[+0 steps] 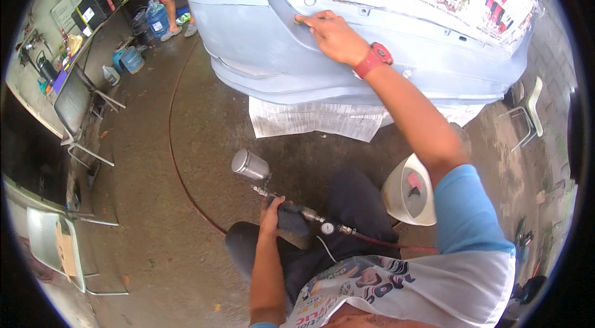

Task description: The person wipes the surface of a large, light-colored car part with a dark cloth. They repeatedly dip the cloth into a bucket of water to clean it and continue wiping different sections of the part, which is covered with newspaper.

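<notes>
One spray gun inside left hand

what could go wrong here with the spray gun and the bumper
The right hand rests bare fingers on the grey car bumper, which may leave marks on its surface. The spray gun in the left hand trails a red hose across the floor, which could snag.

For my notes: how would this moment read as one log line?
left hand: grips spray gun | right hand: touches grey car bumper | newspaper below
</notes>
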`<action>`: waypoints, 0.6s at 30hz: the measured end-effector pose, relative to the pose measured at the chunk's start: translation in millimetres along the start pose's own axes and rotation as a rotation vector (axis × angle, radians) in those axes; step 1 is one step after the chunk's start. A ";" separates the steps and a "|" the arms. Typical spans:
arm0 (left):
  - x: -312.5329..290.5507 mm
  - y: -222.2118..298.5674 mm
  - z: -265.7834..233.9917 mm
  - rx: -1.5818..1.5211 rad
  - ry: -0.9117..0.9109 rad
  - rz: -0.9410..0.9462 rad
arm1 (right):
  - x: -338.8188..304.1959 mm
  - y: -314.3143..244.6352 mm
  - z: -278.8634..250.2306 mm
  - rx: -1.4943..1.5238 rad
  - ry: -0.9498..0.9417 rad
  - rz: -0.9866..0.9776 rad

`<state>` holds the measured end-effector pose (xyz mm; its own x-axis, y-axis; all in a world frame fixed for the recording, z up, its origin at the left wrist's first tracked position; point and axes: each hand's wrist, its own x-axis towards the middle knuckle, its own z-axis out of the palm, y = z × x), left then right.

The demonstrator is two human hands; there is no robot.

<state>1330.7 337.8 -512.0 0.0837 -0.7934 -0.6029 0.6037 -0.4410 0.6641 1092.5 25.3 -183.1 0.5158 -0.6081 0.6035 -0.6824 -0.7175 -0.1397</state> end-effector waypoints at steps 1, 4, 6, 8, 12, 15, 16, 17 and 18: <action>-0.6 1.0 -1.2 0.013 0.016 0.006 | -4.6 -3.0 -4.6 -0.059 -0.006 -0.041; -7.0 3.2 4.2 0.021 0.065 0.027 | -10.7 4.4 -0.8 -0.078 0.010 -0.106; -14.7 5.0 28.2 0.007 0.069 0.027 | 5.8 20.7 2.3 -0.028 0.042 -0.032; -13.8 4.0 18.2 0.005 0.049 0.037 | 11.1 8.3 5.5 0.023 0.031 -0.009; 0.2 -4.9 -6.1 0.013 0.052 0.073 | -5.8 2.7 -1.1 -0.028 0.012 -0.093; 2.7 -5.2 8.4 -0.001 0.048 0.006 | 4.6 10.3 4.3 -0.071 0.043 -0.029; 4.8 -5.0 5.5 0.006 0.026 0.007 | 16.6 7.2 8.9 -0.065 0.061 0.011; 9.4 -6.0 3.6 0.013 0.002 0.006 | 18.6 7.2 7.2 -0.091 0.034 -0.010; 12.0 -7.3 1.8 0.021 -0.024 0.005 | 10.3 8.6 2.3 -0.090 0.001 -0.006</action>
<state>1325.8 330.8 -523.3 0.0676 -0.8052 -0.5892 0.5869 -0.4455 0.6761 1093.2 12.1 -179.9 0.5193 -0.6035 0.6050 -0.7234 -0.6874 -0.0648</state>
